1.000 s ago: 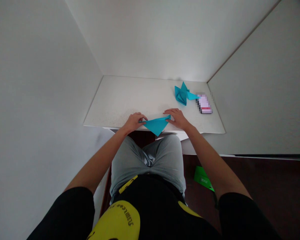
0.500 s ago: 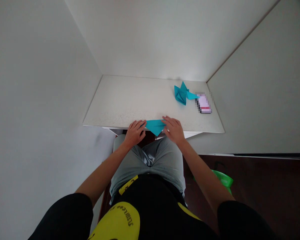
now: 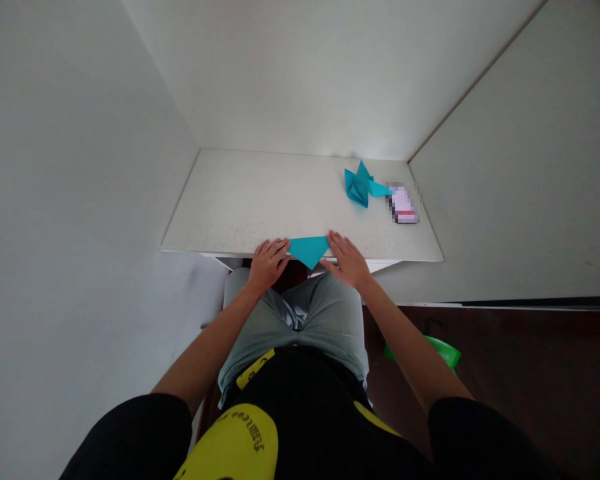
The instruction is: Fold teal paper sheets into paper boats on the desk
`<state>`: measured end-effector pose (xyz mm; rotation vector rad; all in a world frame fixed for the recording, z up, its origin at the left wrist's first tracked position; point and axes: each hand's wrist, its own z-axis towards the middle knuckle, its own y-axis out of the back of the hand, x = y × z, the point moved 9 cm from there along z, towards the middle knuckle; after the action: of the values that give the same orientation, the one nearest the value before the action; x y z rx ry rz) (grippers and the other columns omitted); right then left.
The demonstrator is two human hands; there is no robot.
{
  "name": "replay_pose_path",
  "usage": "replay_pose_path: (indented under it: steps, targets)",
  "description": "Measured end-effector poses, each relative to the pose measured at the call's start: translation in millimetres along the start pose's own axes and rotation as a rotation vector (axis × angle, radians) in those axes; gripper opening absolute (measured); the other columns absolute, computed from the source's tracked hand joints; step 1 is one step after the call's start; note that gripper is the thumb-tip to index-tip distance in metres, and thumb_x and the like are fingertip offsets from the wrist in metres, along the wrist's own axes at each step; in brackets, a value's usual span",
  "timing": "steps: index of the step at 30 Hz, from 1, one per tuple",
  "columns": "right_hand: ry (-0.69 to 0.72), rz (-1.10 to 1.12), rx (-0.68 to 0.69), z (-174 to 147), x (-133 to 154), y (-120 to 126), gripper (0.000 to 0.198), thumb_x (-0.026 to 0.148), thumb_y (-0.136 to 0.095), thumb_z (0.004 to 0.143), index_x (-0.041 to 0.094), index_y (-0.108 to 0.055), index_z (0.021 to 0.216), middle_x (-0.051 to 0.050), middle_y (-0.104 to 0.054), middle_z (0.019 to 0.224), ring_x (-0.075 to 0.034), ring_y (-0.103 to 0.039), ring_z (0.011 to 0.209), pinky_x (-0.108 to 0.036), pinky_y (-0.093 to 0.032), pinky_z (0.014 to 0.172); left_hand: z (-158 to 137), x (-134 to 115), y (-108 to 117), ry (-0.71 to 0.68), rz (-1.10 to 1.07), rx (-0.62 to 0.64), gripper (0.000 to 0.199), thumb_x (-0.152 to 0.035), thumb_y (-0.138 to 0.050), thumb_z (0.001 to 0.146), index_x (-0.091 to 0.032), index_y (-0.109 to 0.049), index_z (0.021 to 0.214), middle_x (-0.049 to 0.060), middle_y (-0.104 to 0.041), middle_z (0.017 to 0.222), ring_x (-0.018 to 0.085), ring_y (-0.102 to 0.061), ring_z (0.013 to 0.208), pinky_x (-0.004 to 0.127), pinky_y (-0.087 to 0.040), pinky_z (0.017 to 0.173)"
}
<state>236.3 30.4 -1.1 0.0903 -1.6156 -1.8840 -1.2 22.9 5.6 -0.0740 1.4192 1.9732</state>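
While both hands press at the desk's near edge, the blue paper lies between them, its upper part on the desk and its lower tip poking past the edge. The left hand lays nearly straight fingers, close together, on the left end; the right hand covers the right end, fingers flat, thumb spread wide toward the tip. Whether anything grips from beneath, I cannot tell.

The overhanging tip looks like the weak point: with no desk under it, a downward push there could bend it. Uneven pressure from the two hands might let the layers slide and set a crooked crease. Farther back, a folded blue shape reaches a thin point to the phone; a careless sweep of the right arm could knock either.
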Motion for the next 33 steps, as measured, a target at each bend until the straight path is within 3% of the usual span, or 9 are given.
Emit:
replay_pose_path:
  steps: [3, 7, 9, 12, 14, 17, 23, 27, 33]
  targets:
    - [-0.004, 0.010, -0.046, -12, -7, 6, 0.079, 0.061, -0.057, 0.106, 0.025, -0.035, 0.172, -0.011, -0.043, 0.173, -0.032, -0.043, 0.160, -0.057, -0.032, 0.133, 0, 2, 2, 0.049, -0.058, -0.016, 0.038, -0.030, -0.064, 0.105, -0.031, -0.072, 0.142, 0.007, -0.073, 0.145, 0.028, -0.066, 0.137, 0.054, -0.038, 0.127]
    - [-0.092, 0.101, -0.183, -14, -14, 13, 0.045, 0.050, -0.061, 0.106, 0.027, -0.068, 0.145, -0.010, -0.067, 0.153, -0.033, -0.059, 0.146, -0.056, -0.041, 0.124, 6, 8, 6, 0.119, -0.147, -0.018, 0.023, -0.026, -0.067, 0.102, -0.031, -0.081, 0.119, 0.005, -0.081, 0.124, 0.027, -0.071, 0.119, 0.055, -0.039, 0.123]
    - [-0.135, 0.178, -0.223, -10, -18, 16, 0.030, 0.048, -0.063, 0.105, 0.026, -0.078, 0.121, -0.010, -0.078, 0.134, -0.033, -0.068, 0.132, -0.054, -0.046, 0.115, 13, 15, 9, 0.166, -0.203, -0.006, 0.015, -0.029, -0.069, 0.101, -0.027, -0.082, 0.109, 0.006, -0.083, 0.112, 0.027, -0.072, 0.111, 0.050, -0.045, 0.115]
    - [-0.246, 0.343, -0.238, 2, -32, 18, 0.030, 0.052, -0.067, 0.102, 0.025, -0.077, 0.101, -0.008, -0.082, 0.101, -0.029, -0.074, 0.099, -0.046, -0.053, 0.097, 28, 32, 12, 0.287, -0.356, -0.003, 0.018, -0.037, -0.072, 0.099, -0.023, -0.078, 0.108, 0.005, -0.080, 0.098, 0.023, -0.071, 0.091, 0.037, -0.053, 0.089]
    - [-0.350, 0.491, -0.282, 12, -45, 18, 0.033, 0.057, -0.071, 0.097, 0.024, -0.073, 0.103, -0.004, -0.077, 0.088, -0.024, -0.070, 0.083, -0.040, -0.054, 0.083, 38, 44, 11, 0.369, -0.463, -0.019, 0.023, -0.040, -0.074, 0.096, -0.023, -0.072, 0.112, -0.001, -0.074, 0.084, 0.018, -0.065, 0.074, 0.030, -0.048, 0.072]
    - [-0.439, 0.711, -0.355, 26, -57, 14, 0.041, 0.061, -0.074, 0.090, 0.026, -0.065, 0.110, 0.000, -0.072, 0.082, -0.020, -0.063, 0.072, -0.033, -0.050, 0.069, 52, 53, 6, 0.422, -0.578, -0.038, 0.026, -0.041, -0.074, 0.094, -0.025, -0.065, 0.111, -0.006, -0.065, 0.071, 0.014, -0.058, 0.062, 0.027, -0.043, 0.063]
    - [-0.475, 0.761, -0.359, 35, -65, 7, 0.036, 0.058, -0.069, 0.089, 0.026, -0.067, 0.105, -0.002, -0.073, 0.088, -0.018, -0.060, 0.069, -0.034, -0.050, 0.068, 58, 55, -5, 0.445, -0.617, 0.000, 0.027, -0.046, -0.079, 0.088, -0.023, -0.069, 0.098, 0.000, -0.074, 0.088, 0.015, -0.065, 0.070, 0.028, -0.049, 0.067]
    - [-0.456, 0.711, -0.275, 33, -63, 8, 0.043, 0.058, -0.073, 0.085, 0.024, -0.075, 0.112, -0.001, -0.071, 0.079, -0.019, -0.059, 0.068, -0.034, -0.050, 0.069, 54, 58, -6, 0.433, -0.614, 0.051, 0.038, -0.048, -0.088, 0.078, -0.021, -0.076, 0.101, 0.003, -0.078, 0.095, 0.016, -0.066, 0.074, 0.030, -0.054, 0.072]
    - [-0.477, 0.742, -0.262, 30, -64, 6, 0.050, 0.059, -0.079, 0.080, 0.024, -0.079, 0.114, 0.000, -0.068, 0.073, -0.020, -0.060, 0.068, -0.035, -0.052, 0.071, 51, 64, -4, 0.459, -0.639, 0.020, 0.043, -0.056, -0.083, 0.081, -0.021, -0.079, 0.105, 0.006, -0.081, 0.100, 0.019, -0.070, 0.080, 0.032, -0.058, 0.077]
